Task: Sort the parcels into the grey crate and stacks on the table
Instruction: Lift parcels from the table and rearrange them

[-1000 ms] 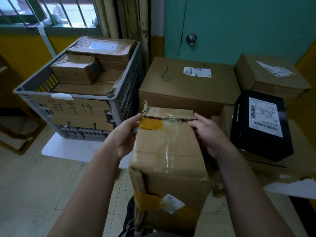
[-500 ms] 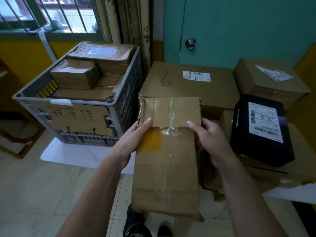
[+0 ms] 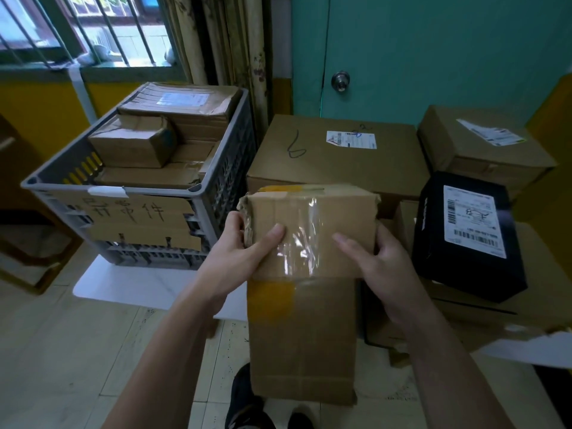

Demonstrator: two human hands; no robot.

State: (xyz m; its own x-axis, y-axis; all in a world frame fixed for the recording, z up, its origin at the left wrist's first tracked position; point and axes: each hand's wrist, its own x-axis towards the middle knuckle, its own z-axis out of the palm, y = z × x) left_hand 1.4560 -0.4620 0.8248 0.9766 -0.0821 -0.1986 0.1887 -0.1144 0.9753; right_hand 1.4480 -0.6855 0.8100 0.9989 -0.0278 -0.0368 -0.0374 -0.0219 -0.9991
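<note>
Centre frame, between left hand at its left edge and right hand at its right edge: a held parcel, above the floor and a shoe, in front of a large box. To the left, on the table, a crate just beside that large box, with a small parcel in it on top of flatter parcels and a flat parcel behind. To the right, a tilted parcel on a low carton, in front of a far box beside the large box, with a door behind and a window behind the crate.
</note>
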